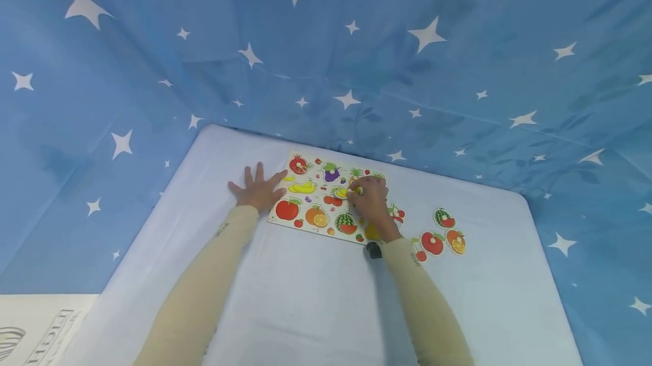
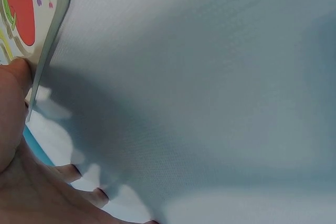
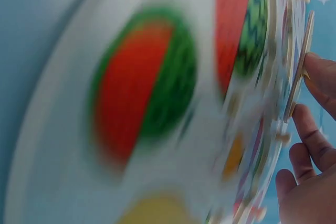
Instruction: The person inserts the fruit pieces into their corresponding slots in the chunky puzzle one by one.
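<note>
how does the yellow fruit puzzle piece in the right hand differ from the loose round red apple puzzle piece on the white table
The yellow piece is pinched by the right hand; the apple piece lies untouched. The yellow piece is over the white fruit-printed board; the apple piece is on the table. Both are thin fruit puzzle pieces.

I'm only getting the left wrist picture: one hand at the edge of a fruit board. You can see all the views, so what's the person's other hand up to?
Observer: The right hand pinches a yellow fruit piece over the board.
Visitor: Oh, like a puzzle! Are more pieces lying about?
Observer: Yes, on the table to the person's right lie a watermelon piece, a red apple piece and an orange piece, among others.
Visitor: And what's behind it all?
Observer: A blue backdrop with white stars.
</note>
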Available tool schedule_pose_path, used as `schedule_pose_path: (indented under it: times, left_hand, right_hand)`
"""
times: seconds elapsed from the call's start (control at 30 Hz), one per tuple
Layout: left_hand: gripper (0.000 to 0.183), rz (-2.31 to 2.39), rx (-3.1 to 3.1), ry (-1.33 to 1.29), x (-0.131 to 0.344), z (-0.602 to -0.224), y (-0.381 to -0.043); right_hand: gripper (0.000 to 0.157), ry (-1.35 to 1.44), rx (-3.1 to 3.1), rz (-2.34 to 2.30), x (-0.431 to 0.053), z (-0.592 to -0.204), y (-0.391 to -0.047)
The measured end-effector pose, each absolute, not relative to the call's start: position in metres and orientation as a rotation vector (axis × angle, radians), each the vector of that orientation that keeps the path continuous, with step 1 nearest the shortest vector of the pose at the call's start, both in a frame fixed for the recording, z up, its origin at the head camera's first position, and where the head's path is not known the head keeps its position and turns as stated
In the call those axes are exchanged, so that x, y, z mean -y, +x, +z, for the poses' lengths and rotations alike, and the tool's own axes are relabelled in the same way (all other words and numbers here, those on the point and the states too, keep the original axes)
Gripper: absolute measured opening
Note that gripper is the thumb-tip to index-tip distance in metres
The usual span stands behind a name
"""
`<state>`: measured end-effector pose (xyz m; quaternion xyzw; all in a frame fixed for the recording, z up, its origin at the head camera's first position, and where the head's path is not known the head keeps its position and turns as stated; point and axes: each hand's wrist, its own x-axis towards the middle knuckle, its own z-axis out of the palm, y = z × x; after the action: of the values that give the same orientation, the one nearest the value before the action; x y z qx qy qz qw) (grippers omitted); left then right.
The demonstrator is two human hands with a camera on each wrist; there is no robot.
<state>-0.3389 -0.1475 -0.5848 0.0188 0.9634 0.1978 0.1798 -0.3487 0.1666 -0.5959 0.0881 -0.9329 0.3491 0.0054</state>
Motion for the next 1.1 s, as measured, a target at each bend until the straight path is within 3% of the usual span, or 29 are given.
schedule_pose_path:
  times: [0.6, 1.1]
  left_hand:
    - [0.066, 0.490, -2.709, 0.003, 0.146, -0.583, -0.341]
    - [0.071, 0.538, -2.692, 0.049, 0.147, -0.578, -0.342]
  right_hand:
    - [0.014, 0.284, 2.969, 1.053, -0.057, -0.603, -0.358]
    - [0.013, 0.232, 2.962, 0.909, -0.038, -0.601, -0.350]
